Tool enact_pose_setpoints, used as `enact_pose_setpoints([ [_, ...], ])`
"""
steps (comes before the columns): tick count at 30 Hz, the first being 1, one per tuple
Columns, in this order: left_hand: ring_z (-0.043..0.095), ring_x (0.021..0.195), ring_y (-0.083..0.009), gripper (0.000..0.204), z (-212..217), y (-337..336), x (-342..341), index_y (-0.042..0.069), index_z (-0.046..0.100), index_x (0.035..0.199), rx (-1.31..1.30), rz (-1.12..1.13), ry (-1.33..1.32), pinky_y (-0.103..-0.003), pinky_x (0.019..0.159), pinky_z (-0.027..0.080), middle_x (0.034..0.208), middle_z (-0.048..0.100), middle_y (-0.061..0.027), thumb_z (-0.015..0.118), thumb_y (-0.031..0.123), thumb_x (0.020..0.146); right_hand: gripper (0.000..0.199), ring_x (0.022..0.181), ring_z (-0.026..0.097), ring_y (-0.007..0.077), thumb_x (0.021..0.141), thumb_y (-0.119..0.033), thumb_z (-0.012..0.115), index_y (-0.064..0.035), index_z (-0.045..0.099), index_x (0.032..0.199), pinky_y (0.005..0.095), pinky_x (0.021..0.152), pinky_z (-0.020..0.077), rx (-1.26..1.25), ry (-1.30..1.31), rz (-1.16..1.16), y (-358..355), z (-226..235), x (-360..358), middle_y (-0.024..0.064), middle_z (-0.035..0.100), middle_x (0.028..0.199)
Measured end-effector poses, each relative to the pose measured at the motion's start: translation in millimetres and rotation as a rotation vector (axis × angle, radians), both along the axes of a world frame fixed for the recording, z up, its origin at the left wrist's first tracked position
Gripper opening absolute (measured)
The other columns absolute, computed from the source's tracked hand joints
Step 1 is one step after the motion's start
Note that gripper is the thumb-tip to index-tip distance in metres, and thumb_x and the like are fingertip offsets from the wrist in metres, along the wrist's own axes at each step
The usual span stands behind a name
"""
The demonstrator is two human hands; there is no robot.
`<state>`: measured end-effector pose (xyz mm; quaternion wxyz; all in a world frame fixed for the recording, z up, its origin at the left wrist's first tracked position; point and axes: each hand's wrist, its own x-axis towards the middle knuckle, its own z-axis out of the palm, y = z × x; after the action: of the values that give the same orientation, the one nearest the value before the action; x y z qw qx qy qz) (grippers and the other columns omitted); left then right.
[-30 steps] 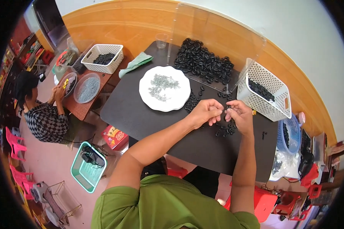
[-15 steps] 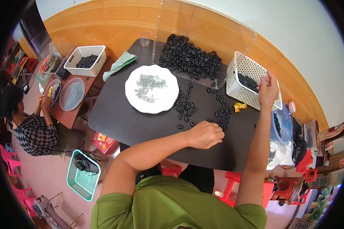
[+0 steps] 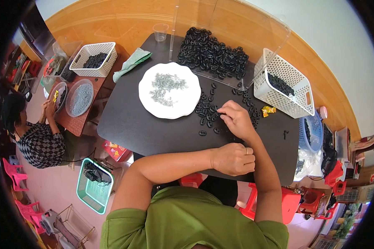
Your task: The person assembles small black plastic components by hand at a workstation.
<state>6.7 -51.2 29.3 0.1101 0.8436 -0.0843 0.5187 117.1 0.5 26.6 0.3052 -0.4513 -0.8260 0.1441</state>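
While two hands (image 3: 237,139) work, one plate (image 3: 183,103), two baskets (image 3: 297,97).

The curled left hand (image 3: 233,159) hides its own palm; whether it holds anything cannot be told. The right hand (image 3: 237,120) covers its fingertips' contact with the small black oval plastic rings (image 3: 206,113). The small grey metal pieces on the white scalloped plate (image 3: 183,103), left of the right hand, are too small to identify.
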Motion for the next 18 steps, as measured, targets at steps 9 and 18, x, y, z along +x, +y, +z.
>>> enact_pose_setpoints([
  [9, 0.046, 0.056, -0.0177, 0.020, -6.3, 2.4, 2.2, 0.008, 0.046, 0.059, -0.054, 0.026, 0.036, -0.029, 0.044, 0.039, 0.060, 0.041, -0.0031, 0.065, 0.013, 0.065, 0.016, 0.073, 0.055, 0.0256, 0.067, -0.004, 0.065, -0.0035, 0.062, 0.083, 0.0342, 0.060, 0.0448, 0.052, -0.167, -0.031, 4.5, -0.2, -25.5, 0.0077, 0.053, 0.078],
  [18, 0.044, 0.054, -0.0175, 0.019, -4.8, 8.2, -1.3, 0.007, 0.050, 0.061, -0.116, 0.088, 0.046, -0.029, 0.043, 0.038, 0.059, 0.040, -0.0027, 0.069, 0.010, 0.062, 0.006, 0.059, 0.051, 0.0136, 0.075, -0.001, 0.061, 0.0006, 0.058, 0.079, 0.0246, 0.052, 0.0402, -0.322, 0.423, -0.238, -5.9, -17.0, 15.7, 0.0047, 0.052, 0.068],
])
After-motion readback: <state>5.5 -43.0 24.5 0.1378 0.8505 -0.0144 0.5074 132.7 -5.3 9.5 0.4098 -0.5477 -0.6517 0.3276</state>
